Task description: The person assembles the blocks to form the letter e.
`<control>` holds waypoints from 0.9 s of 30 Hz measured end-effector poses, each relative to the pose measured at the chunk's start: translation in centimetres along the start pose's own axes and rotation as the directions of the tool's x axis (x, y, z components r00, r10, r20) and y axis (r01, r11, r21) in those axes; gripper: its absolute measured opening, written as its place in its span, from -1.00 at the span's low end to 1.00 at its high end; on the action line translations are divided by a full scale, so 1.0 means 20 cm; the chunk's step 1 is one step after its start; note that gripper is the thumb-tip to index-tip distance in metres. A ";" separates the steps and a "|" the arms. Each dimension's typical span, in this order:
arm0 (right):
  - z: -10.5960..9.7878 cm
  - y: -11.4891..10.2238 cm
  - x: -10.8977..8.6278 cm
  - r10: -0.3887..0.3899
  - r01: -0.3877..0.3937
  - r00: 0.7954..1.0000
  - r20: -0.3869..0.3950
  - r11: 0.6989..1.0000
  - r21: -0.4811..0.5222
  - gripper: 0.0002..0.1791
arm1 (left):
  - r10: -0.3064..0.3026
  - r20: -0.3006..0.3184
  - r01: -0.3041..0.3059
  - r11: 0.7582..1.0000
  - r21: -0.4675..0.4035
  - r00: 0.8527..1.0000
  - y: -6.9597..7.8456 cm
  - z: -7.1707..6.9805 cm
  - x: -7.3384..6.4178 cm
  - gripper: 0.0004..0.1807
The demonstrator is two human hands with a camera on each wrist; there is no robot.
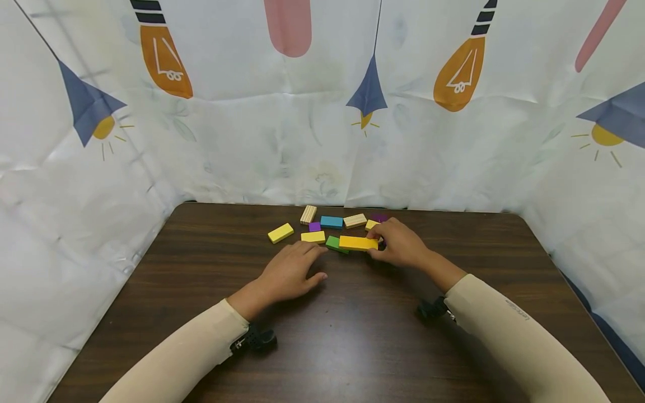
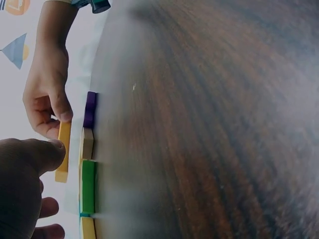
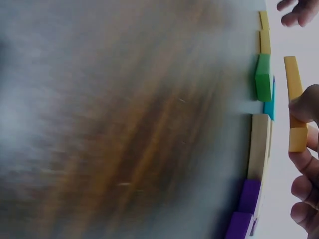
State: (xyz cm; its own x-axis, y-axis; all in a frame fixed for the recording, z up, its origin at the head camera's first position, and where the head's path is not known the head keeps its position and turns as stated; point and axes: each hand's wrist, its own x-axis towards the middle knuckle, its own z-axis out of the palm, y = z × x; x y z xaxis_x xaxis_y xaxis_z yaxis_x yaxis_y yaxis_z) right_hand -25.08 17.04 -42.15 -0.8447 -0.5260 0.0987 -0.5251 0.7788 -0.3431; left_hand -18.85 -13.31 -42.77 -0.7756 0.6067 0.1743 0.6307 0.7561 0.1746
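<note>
My right hand (image 1: 400,243) pinches one end of a long orange-yellow wooden block (image 1: 356,243) between thumb and fingers. In the right wrist view that block (image 3: 294,82) is up off the table, its other end pointing toward the left hand. My left hand (image 1: 289,271) hovers over the table with fingers extended and holds nothing. Its thumb overlaps the block in the left wrist view, but the right wrist view shows them apart. Below the held block lies a green block (image 1: 333,243), partly covered by it. A yellow block (image 1: 313,237) lies just beyond the left fingertips.
More blocks lie near the table's (image 1: 201,263) far edge: yellow (image 1: 280,233), small purple (image 1: 314,226), blue (image 1: 331,222) and two plain wood, one upright-looking (image 1: 308,215), one flat (image 1: 355,220). Another purple block (image 1: 379,218) is behind the right hand. A patterned cloth (image 1: 242,151) hangs behind.
</note>
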 end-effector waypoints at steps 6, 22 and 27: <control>0.02 -0.02 -0.06 -0.025 0.025 1.000 0.001 1.000 -0.005 -0.63 | 0.025 -0.033 -0.025 1.000 -0.007 0.999 0.01 0.01 0.00 -0.37; 0.08 -0.06 -0.19 -0.069 0.068 0.997 0.021 0.996 0.054 -0.66 | 0.059 -0.032 -0.060 0.998 -0.038 0.998 0.06 0.04 0.01 -0.42; 0.09 -0.07 -0.22 -0.058 0.054 0.997 0.049 0.996 0.076 -0.67 | 0.050 -0.011 -0.051 0.997 -0.054 0.999 0.07 0.06 0.02 -0.43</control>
State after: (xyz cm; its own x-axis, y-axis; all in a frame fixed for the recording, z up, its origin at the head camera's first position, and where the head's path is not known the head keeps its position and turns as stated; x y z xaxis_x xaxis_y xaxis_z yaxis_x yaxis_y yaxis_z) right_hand -20.47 17.53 -43.76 -0.8069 -0.5862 0.0724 -0.5604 0.7211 -0.4074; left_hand -18.33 -11.80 -43.59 -0.7427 0.6411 0.1934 0.6696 0.7101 0.2178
